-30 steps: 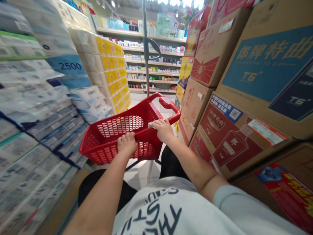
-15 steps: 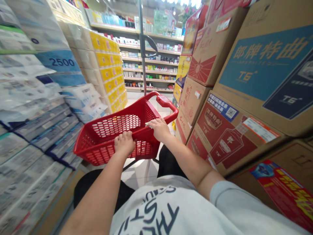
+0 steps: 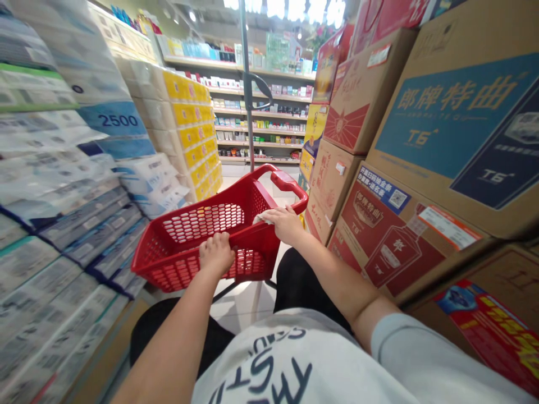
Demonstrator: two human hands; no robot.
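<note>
The red basket (image 3: 264, 244) sits near the middle of the scene, its long side toward the person, with the handle (image 3: 290, 182) at the right end. Dark bars (image 3: 224, 288) show under it, above the pale floor (image 3: 238, 306), and a knee in black is on each side.

The left hand (image 3: 217, 252) has its fingers close together and clamped over the near rim, left of the rim's middle. The right hand (image 3: 287, 223) is farther right on that rim, just short of the handle, its fingers together and closed on a small pale cloth (image 3: 263, 216), perhaps paper, which touches the rim. The right thumb is hidden.

To work the cloth well here, the left hand should brace the basket so that it does not tip or swing as the right one presses. Flat fingers and even pressure suit the smooth rim; over the holed wall, a light touch should keep the cloth from snagging. Elbow room looks tight: cartons (image 3: 404, 252) rise close on the right, tissue packs (image 3: 191, 134) on the left. Short strokes seem safest.
</note>
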